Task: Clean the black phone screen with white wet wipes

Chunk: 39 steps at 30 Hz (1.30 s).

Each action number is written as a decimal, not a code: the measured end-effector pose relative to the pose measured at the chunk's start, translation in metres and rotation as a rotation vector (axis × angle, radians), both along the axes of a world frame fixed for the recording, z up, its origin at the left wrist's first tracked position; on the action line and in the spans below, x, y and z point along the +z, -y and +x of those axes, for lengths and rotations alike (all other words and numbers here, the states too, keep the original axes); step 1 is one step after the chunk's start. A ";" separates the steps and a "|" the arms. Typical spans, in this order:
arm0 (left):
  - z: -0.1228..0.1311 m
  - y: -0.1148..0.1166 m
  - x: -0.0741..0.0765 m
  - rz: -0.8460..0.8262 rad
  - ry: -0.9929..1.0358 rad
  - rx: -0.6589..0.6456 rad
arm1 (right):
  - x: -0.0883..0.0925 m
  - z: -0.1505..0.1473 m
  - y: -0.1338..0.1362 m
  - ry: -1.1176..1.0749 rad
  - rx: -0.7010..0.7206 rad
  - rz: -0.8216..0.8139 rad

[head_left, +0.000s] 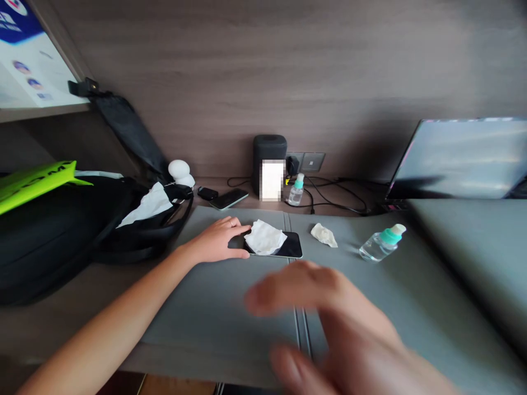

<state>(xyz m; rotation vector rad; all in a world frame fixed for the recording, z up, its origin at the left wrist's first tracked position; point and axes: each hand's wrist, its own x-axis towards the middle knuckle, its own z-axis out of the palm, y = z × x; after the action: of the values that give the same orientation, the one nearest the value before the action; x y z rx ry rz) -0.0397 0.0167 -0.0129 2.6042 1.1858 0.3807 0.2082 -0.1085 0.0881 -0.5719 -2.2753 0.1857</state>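
Observation:
A black-screened smartphone (293,246) lies flat on the grey desk mat, with a crumpled white tissue (264,237) spread over much of its screen. My left hand (221,240) grips the phone's left end, index finger at the far edge and thumb at the near edge. Close to the camera, blurred, my right hand (329,312) hovers over the mat; its index finger and thumb are apart with nothing seen between them. A second, wadded tissue (324,235) rests right of the phone. Farther right, a clear spray bottle with a teal collar (381,243) appears tilted.
Behind the mat (206,312) stand a black speaker (269,144), a smaller spray bottle (296,191), cables (341,200) and another phone (229,198). A black backpack (61,236) fills the left side. At right, a laptop (461,159) stands near a grey padded surface (473,236).

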 end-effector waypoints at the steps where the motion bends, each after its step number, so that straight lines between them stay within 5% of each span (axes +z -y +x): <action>1: 0.000 0.000 0.000 0.011 0.008 -0.013 | -0.006 -0.002 -0.014 -0.001 0.028 -0.012; 6: 0.003 0.002 0.002 0.014 -0.020 0.008 | -0.065 -0.012 -0.086 0.207 -0.076 -0.042; 11: 0.002 0.002 0.001 -0.014 0.001 0.014 | -0.103 -0.011 -0.097 0.461 -0.108 -0.194; 21: 0.000 0.000 0.000 -0.052 0.006 0.024 | -0.100 0.000 -0.083 0.598 -0.255 -0.305; 30: 0.002 0.000 -0.001 -0.044 0.035 0.017 | -0.097 -0.021 -0.078 0.599 -0.113 -0.362; 39: -0.001 -0.001 -0.004 -0.071 0.049 0.033 | -0.094 -0.002 -0.081 0.635 -0.218 -0.464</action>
<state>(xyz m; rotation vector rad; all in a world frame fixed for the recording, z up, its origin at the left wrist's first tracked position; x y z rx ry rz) -0.0403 0.0180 -0.0169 2.5035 1.2054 0.3999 0.2058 -0.0276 -0.0059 -1.2601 -2.7611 0.4865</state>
